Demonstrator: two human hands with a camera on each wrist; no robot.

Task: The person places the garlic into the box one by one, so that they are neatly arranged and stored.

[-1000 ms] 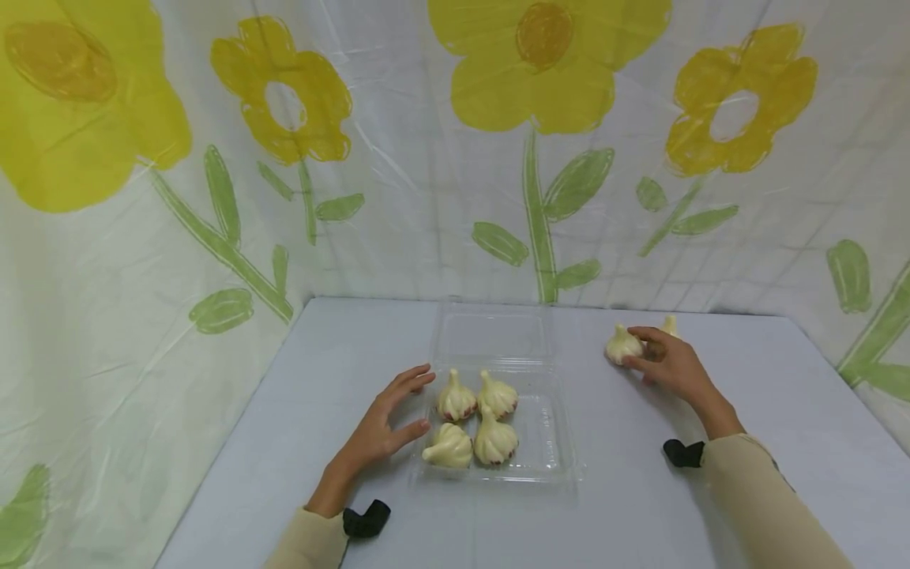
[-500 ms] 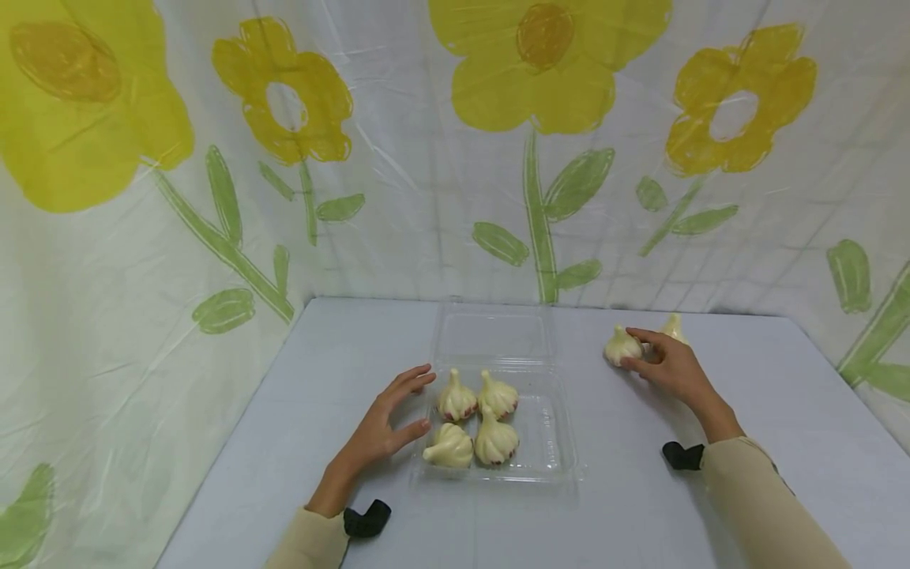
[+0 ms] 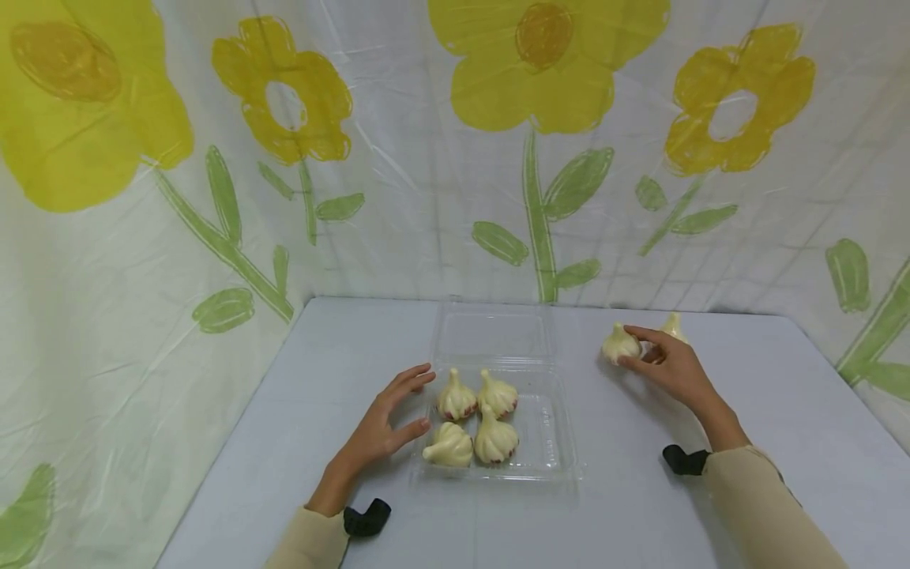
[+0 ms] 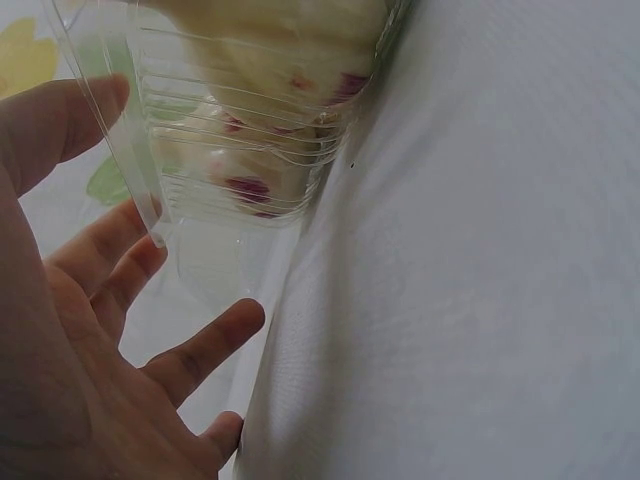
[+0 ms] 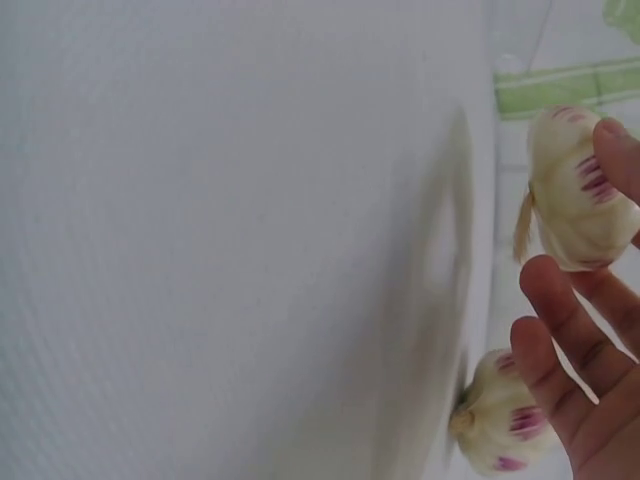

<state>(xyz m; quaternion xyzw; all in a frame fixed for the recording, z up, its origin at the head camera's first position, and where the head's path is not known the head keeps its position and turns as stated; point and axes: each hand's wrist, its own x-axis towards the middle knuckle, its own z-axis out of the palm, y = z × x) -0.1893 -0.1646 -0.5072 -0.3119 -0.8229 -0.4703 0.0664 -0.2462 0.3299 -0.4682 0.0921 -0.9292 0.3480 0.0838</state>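
Observation:
My right hand (image 3: 668,365) pinches a garlic bulb (image 3: 621,344) between thumb and fingers at the back right of the table. In the right wrist view this garlic bulb (image 5: 568,200) looks raised off the table, its purple-streaked side showing. A second garlic bulb (image 3: 673,326) stands behind the hand, partly hidden by it. A clear plastic clamshell box (image 3: 543,472) lies with its lid (image 3: 494,332) folded back, several garlic bulbs (image 3: 496,441) in its left part. My left hand (image 3: 384,419) rests by the box's left side, fingers spread; in the left wrist view the thumb and fingertips meet its rim.
A white-covered table (image 3: 611,506) bears everything, its back edge against a hanging sheet (image 3: 398,213) printed with yellow flowers. A dark band device (image 3: 366,518) sits at the left wrist and another dark device (image 3: 685,459) at the right wrist.
My right hand has shifted slightly left with the garlic bulb it pinches, away from the second bulb, which shows a little more. The left hand and box have not moved.

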